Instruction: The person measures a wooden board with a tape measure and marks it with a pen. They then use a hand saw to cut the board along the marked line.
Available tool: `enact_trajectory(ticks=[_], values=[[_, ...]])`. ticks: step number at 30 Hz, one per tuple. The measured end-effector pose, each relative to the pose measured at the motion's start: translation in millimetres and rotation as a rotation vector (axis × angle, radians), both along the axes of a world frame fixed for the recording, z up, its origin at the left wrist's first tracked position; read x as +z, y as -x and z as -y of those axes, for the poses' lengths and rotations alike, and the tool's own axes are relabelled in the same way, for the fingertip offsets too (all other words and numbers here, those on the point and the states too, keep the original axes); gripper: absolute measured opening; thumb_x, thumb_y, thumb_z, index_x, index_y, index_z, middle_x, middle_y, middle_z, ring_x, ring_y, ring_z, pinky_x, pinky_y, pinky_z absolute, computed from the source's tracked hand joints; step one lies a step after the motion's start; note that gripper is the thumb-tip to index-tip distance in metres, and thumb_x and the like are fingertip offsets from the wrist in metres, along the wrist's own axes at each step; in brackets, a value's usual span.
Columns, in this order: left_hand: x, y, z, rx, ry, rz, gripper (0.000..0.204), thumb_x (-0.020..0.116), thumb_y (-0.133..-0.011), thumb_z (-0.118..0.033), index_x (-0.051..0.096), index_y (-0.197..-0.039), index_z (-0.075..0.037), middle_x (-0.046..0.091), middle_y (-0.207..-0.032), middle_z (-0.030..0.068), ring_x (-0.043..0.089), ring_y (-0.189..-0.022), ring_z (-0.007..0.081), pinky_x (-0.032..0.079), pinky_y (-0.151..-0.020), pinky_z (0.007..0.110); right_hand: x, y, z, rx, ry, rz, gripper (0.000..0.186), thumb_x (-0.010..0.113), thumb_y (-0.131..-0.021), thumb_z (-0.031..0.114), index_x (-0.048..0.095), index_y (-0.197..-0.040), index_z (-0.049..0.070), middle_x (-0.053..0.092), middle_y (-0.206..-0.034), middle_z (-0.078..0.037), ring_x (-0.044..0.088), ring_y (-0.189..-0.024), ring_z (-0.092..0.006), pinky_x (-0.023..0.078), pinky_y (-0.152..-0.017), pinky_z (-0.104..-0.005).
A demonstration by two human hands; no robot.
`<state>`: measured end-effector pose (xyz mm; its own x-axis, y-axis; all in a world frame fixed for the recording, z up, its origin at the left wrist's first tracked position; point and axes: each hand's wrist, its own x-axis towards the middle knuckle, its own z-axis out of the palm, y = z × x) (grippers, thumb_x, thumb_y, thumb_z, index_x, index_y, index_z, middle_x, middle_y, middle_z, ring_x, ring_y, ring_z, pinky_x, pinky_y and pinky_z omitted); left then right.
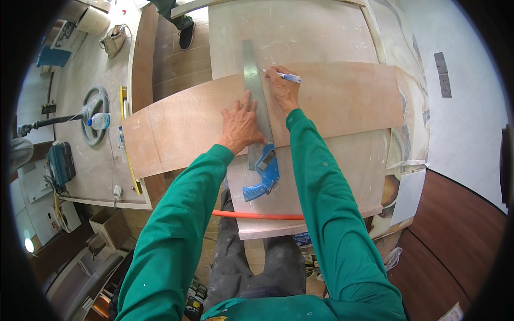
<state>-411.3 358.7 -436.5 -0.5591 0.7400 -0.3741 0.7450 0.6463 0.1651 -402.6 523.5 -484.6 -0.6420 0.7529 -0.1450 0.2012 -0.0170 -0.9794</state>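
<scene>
A long strip of thin plywood [337,104] lies crosswise over a larger pale board [342,171]. Across the strip rests what looks like a handsaw, with a straight metal blade [254,80] and a blue handle [266,174] on the near side. My left hand [241,125] lies with fingers spread, pressing on the plywood and the blade's left side; its thumb reaches over the metal near the handle. Just right of the blade, my right hand [284,88] is closed round a white-and-blue pen [289,77], its tip side close to the blade's edge.
An orange tube [257,215] crosses the board's near end. On the left bench [75,150] stand a water bottle [99,121] and a coiled grey hose [87,125]. Another person's shoe [186,36] shows on the floor at the top. A white wall [466,117] rises on the right.
</scene>
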Motion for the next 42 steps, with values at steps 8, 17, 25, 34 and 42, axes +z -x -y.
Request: enact_trajectory(ticks=[8, 17, 25, 34, 42], values=[[0, -1, 1, -0.016, 0.004, -0.039, 0.126, 0.092, -0.043, -0.058, 0.046, -0.148, -0.005, 0.031, -0.163, 0.0154, 0.049, -0.128, 0.0343, 0.045, -0.088, 0.058, 5, -1, 1, 0.032, -0.055, 0.011, 0.027, 0.064, -0.086, 0.026, 0.075, -0.087, 0.001, 0.070, -0.073, -0.004, 0.062, -0.069, -0.0114, 0.049, -0.068, -0.0295], [0, -2, 0, -0.028, 0.019, -0.055, 0.125, 0.091, -0.044, -0.058, 0.046, -0.148, -0.004, 0.031, -0.163, 0.0153, 0.050, -0.128, 0.0339, 0.046, -0.087, 0.057, 7, -10, -6, 0.113, -0.135, 0.138, 0.027, 0.064, -0.082, 0.026, 0.076, -0.087, 0.003, 0.068, -0.067, -0.010, 0.062, -0.063, -0.0162, 0.050, -0.065, -0.0340], [-1, -3, -1, -0.024, 0.036, -0.067, 0.127, 0.091, -0.043, -0.058, 0.046, -0.149, -0.004, 0.032, -0.163, 0.0152, 0.050, -0.129, 0.0338, 0.046, -0.088, 0.058, 11, -36, 3, 0.137, -0.085, 0.139, 0.028, 0.065, -0.082, 0.027, 0.077, -0.088, 0.002, 0.063, -0.061, -0.009, 0.057, -0.059, -0.0154, 0.047, -0.061, -0.0344], [-3, -3, -4, -0.020, 0.034, -0.066, 0.128, 0.092, -0.040, -0.058, 0.047, -0.147, -0.003, 0.033, -0.162, 0.0172, 0.049, -0.131, 0.0349, 0.048, -0.089, 0.059, 16, -88, 18, 0.202, -0.074, 0.217, 0.028, 0.067, -0.084, 0.028, 0.077, -0.089, 0.003, 0.069, -0.067, -0.014, 0.064, -0.061, -0.0188, 0.050, -0.062, -0.0353], [0, -2, -8, 0.007, 0.066, 0.002, 0.127, 0.093, -0.044, -0.057, 0.046, -0.149, -0.003, 0.029, -0.163, 0.0156, 0.043, -0.138, 0.0345, 0.044, -0.094, 0.066, 31, -137, 40, 0.219, -0.059, 0.284, 0.029, 0.066, -0.085, 0.028, 0.076, -0.089, 0.002, 0.068, -0.066, -0.015, 0.065, -0.060, -0.0195, 0.051, -0.061, -0.0348]])
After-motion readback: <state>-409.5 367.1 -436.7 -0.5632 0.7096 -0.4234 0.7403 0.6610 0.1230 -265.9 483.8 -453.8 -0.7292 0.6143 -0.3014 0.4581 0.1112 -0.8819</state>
